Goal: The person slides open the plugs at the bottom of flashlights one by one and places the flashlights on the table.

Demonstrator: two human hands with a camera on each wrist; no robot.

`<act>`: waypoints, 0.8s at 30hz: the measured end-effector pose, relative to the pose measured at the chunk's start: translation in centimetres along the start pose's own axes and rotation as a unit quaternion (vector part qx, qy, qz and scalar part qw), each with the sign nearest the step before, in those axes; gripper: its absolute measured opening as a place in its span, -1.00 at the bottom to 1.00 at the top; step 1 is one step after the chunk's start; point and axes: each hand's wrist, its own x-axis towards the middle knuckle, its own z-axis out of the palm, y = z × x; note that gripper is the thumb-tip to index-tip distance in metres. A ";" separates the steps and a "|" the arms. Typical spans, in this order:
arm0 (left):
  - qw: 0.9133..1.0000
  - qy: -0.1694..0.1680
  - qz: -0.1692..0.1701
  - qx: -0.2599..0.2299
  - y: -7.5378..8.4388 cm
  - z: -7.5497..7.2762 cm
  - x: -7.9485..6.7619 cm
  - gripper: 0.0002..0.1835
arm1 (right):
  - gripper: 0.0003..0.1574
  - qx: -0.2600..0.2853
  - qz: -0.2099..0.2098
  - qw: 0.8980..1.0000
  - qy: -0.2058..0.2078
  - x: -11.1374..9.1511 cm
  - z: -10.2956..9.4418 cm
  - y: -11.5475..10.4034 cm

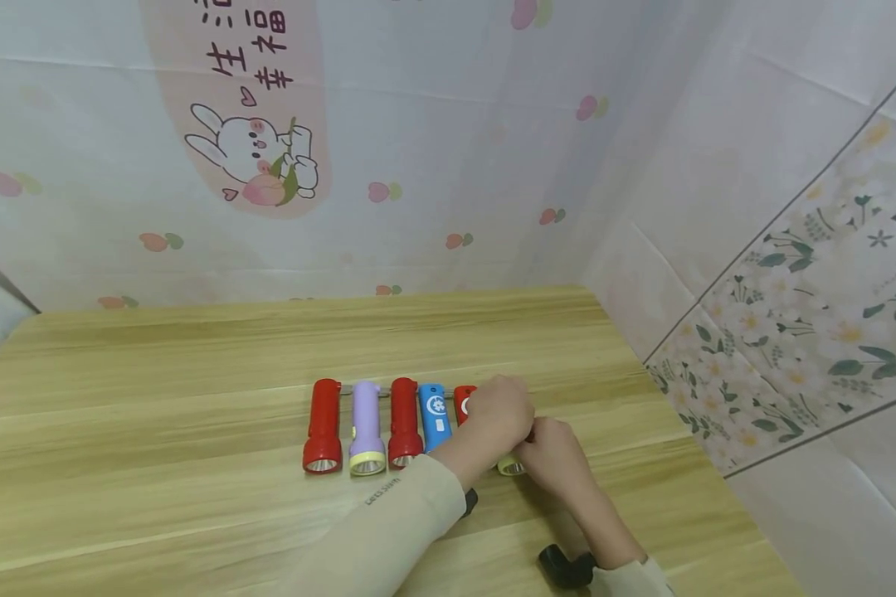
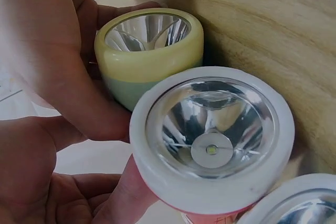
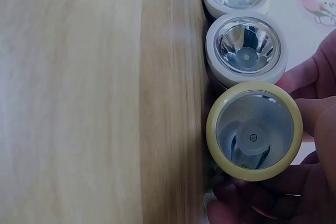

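A yellow-rimmed flashlight [image 1: 511, 465] with a pale green body is at the right end of a row of flashlights. My right hand [image 1: 556, 454] grips it from the right, as the right wrist view shows around the yellow-rimmed head [image 3: 253, 137]. My left hand [image 1: 502, 408] meets the right one near the flashlight's far end. Its fingers [image 2: 86, 187] sit behind the neighbouring white-rimmed red flashlight [image 2: 210, 140]; what they hold, if anything, is hidden. In the head view that red flashlight [image 1: 463, 400] is mostly covered by the left hand and forearm.
Leftward along the row lie a blue flashlight [image 1: 435, 414], a red flashlight [image 1: 405, 419], a purple flashlight [image 1: 367, 414] and another red flashlight [image 1: 323, 419], lenses facing me. They lie on a wood-grain table [image 1: 157, 464]. A printed cloth [image 1: 448, 166] stands behind.
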 end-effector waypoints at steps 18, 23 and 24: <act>0.987 0.048 0.110 -0.111 -4.7 -2.6 -3.0 -0.50 | -0.61 -0.016 -0.028 0.999 -0.006 0.6 0.6 -0.3; 0.984 0.081 0.123 -0.097 -7.6 -3.5 -5.4 -0.47 | -0.46 -0.017 -0.018 1.000 -0.006 0.7 0.2 -0.1; 0.984 0.092 0.126 -0.091 -8.2 -3.7 -6.0 -0.49 | -0.42 -0.016 -0.015 1.000 -0.002 0.6 0.2 -0.1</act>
